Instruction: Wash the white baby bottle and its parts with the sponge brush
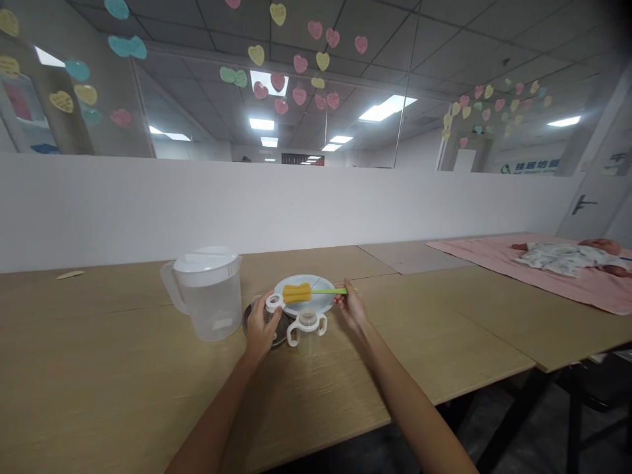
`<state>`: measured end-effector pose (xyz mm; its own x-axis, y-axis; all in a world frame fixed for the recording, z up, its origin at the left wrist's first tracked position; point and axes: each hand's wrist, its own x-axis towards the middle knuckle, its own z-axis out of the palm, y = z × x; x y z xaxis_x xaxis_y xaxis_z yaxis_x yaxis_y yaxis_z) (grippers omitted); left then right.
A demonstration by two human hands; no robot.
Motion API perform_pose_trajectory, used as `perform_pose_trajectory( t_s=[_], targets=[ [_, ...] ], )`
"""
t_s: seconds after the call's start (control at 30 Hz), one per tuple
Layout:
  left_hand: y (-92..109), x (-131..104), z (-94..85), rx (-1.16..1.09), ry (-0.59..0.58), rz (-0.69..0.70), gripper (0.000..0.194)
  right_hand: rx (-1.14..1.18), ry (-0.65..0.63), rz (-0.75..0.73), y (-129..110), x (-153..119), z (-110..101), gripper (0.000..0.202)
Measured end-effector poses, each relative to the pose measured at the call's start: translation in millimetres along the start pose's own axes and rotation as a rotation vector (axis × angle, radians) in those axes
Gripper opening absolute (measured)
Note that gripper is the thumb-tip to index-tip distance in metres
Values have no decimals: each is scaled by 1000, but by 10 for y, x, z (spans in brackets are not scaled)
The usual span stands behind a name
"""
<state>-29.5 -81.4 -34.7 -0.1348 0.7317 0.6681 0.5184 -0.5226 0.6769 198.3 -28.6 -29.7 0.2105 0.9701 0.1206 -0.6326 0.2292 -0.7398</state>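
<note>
My left hand [261,329] is closed around a white bottle collar [275,301] with an opening in its top. In my right hand [351,304] is the green handle of a bottle brush [297,293]. Its yellow sponge head lies just right of the collar, over a white bowl [323,304]. A clear baby bottle [308,336] with two white side handles stands upright and uncapped between my hands, on the near side of the bowl. Partly hidden behind my left hand is a dark round dish or lid [281,334].
Left of my hands stands a clear plastic pitcher [212,306] with a white lid. On the right a pink blanket [474,253] carries a small figure in a patterned outfit [555,258]; baby or doll, I cannot tell. The wooden table [316,408] meets a white partition [316,210].
</note>
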Motion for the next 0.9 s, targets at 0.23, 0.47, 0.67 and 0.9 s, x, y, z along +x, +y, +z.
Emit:
perform_pose_trajectory(
  t_s=[0.23,0.47,0.67,0.9],
  targets=[
    [-20,16,43,-120,13,-60,43,-35,12,-13,-21,-2,6,30],
    [-17,18,43,-152,6,-55,41,-66,-3,-28,-25,-24,21,33],
    [31,4,22,-43,20,-13,41,-128,41,-57,-12,3,-24,37],
    [-47,31,-81,385,66,36,39,-66,154,-57,-20,68,-103,34]
  ],
)
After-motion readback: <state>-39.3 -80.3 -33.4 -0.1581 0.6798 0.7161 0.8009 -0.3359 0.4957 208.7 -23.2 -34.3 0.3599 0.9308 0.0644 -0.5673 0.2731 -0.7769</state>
